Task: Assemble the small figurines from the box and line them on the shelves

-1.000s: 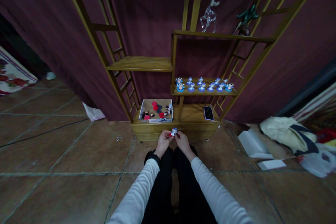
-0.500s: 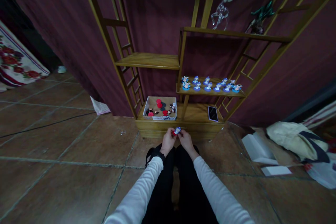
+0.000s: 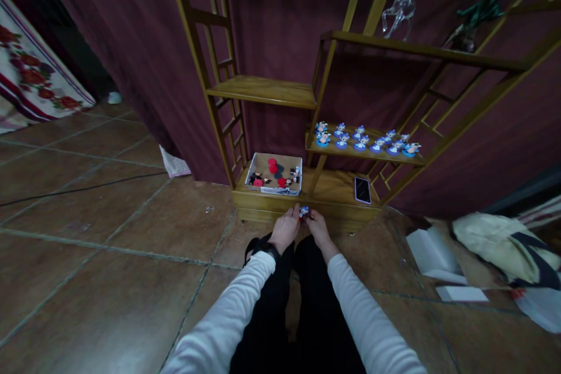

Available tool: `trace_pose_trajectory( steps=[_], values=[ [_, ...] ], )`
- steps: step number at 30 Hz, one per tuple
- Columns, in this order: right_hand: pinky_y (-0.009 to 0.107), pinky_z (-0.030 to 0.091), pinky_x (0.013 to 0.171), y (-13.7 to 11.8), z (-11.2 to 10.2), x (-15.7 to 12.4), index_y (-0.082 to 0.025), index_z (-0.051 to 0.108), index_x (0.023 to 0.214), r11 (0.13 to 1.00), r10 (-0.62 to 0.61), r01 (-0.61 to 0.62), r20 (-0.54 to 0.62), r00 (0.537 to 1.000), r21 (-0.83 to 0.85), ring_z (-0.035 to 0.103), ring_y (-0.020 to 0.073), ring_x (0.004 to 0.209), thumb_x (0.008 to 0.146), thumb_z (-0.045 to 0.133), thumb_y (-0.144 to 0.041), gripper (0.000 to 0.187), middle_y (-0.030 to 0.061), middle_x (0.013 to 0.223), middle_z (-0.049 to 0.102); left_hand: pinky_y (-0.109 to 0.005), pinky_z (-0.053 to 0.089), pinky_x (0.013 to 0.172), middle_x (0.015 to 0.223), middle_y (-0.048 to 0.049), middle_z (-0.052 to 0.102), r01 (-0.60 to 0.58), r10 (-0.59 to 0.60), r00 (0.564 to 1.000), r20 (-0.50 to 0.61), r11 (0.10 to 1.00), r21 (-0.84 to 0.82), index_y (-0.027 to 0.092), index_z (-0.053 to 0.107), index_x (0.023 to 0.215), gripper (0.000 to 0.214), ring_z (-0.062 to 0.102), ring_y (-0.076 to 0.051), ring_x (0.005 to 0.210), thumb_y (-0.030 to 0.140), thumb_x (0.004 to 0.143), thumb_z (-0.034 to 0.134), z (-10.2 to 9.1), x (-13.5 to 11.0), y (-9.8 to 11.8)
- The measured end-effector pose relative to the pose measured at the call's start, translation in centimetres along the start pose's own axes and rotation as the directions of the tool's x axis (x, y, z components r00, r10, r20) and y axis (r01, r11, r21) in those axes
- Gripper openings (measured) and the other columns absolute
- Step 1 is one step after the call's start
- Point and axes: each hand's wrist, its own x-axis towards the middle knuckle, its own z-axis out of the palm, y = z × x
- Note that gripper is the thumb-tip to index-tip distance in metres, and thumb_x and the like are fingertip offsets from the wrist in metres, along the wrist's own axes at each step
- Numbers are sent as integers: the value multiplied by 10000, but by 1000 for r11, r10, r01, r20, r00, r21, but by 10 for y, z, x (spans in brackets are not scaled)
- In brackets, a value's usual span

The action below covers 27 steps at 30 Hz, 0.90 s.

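Note:
A small blue-and-white figurine (image 3: 304, 210) with a bit of red at its base is held between both hands, just in front of the low wooden cabinet. My left hand (image 3: 286, 229) closes its fingers on it from the left, hiding part of the red. From the right, my right hand (image 3: 319, 228) pinches it with bent fingers. Beyond the hands stands an open cardboard box (image 3: 274, 190) with several dark-haired figurines (image 3: 288, 182) and red round bases (image 3: 272, 165) inside. Several blue and purple figurines (image 3: 362, 142) stand in rows on the shelf at right.
A phone (image 3: 362, 190) lies on the lowest shelf. Higher up stand a clear glass deer (image 3: 400, 11) and a green ornament (image 3: 475, 20). White boxes (image 3: 433, 254) and a cloth bag (image 3: 499, 245) lie on the floor at right; a black cable (image 3: 83, 190) crosses the tiles at left.
The camera view has turned, so the shelf appears shifted right. My left hand has rolled further over the figurine, its back now facing up. Both hands still hold it.

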Motion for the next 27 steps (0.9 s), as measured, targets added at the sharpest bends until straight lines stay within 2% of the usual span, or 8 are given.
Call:
trace_pose_trajectory(
  steps=[3, 6, 10, 21, 27],
  values=[
    [303, 482, 737, 0, 2, 2, -167, 626, 877, 988, 58, -55, -15, 998, 144, 615, 161, 742, 614, 563, -256, 285, 25, 829, 692, -326, 434, 831, 1072, -161, 555, -41, 43, 999, -24, 997, 70, 145, 375, 1322, 493, 582, -249, 967, 161, 832, 430, 1, -2, -1],
    [298, 468, 753, 0, 1, 2, -164, 629, 864, 976, 93, -91, -5, 996, 196, 606, 154, 738, 578, 603, -238, 297, 20, 811, 688, -343, 432, 838, 1108, -175, 538, -93, 97, 995, -24, 986, 139, 137, 354, 1337, 500, 564, -258, 994, 131, 839, 394, 4, -4, -2],
    [292, 463, 737, 0, -3, 1, -167, 633, 886, 971, 108, -106, 3, 994, 213, 593, 151, 739, 553, 629, -228, 339, 15, 806, 681, -354, 412, 876, 1185, -191, 511, -148, 152, 988, -7, 967, 206, 128, 316, 1359, 538, 538, -259, 1057, 85, 826, 378, 6, -5, -3],
    [304, 476, 754, 2, -6, -1, -187, 629, 901, 976, 56, -57, 12, 998, 210, 593, 157, 773, 553, 622, -215, 350, 14, 856, 670, -390, 350, 957, 1307, -200, 465, -189, 193, 981, -7, 967, 171, 141, 348, 1342, 520, 451, -276, 1199, 75, 826, 361, 2, -10, -1],
    [319, 482, 775, 4, -6, -3, -187, 624, 915, 983, 42, -43, 9, 999, 177, 600, 163, 798, 568, 590, -216, 350, 20, 893, 673, -400, 347, 955, 1338, -201, 438, -212, 215, 977, 7, 955, 206, 138, 334, 1345, 520, 434, -288, 1215, 68, 830, 339, 1, -12, -1]
  ],
)
